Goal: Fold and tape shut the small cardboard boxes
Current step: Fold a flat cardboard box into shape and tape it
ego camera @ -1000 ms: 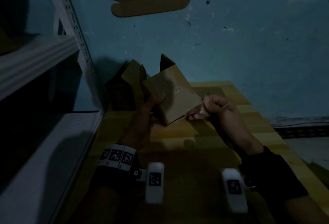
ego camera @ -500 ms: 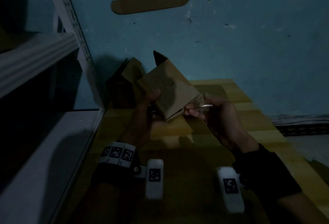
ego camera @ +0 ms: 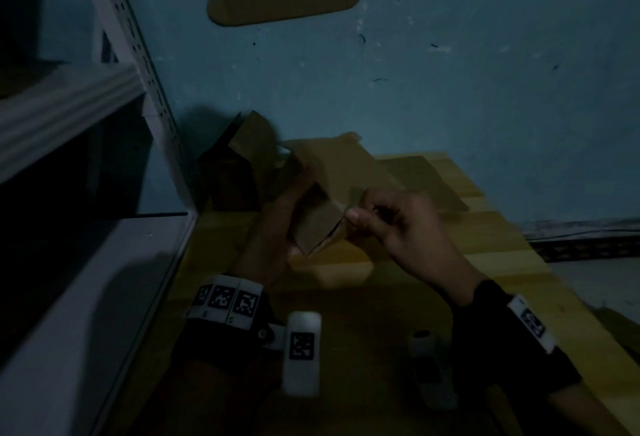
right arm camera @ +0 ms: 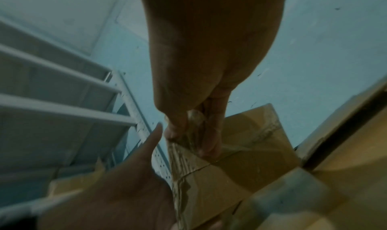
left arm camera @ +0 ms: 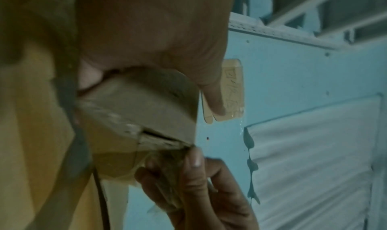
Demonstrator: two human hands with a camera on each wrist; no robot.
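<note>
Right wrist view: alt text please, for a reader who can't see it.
The right hand pinches a strip of clear tape against the seam of a small cardboard box, while the left hand supports the box from the lower left. Behind are a blue wall and pale metal shelving.

— Can you read anything from where you stand?

— No words. The wristband (ego camera: 227, 300) on the left arm carries three black-and-white square code markers, patterns only. The white block (ego camera: 301, 352) under that wrist has one more, and the right wristband (ego camera: 533, 326) another.

— The flat cardboard on the wall (left arm camera: 232, 91)?

— Dark printed marks run down it in the left wrist view, too blurred to make out. The box (right arm camera: 236, 159) shows no legible print in this dim light.
</note>
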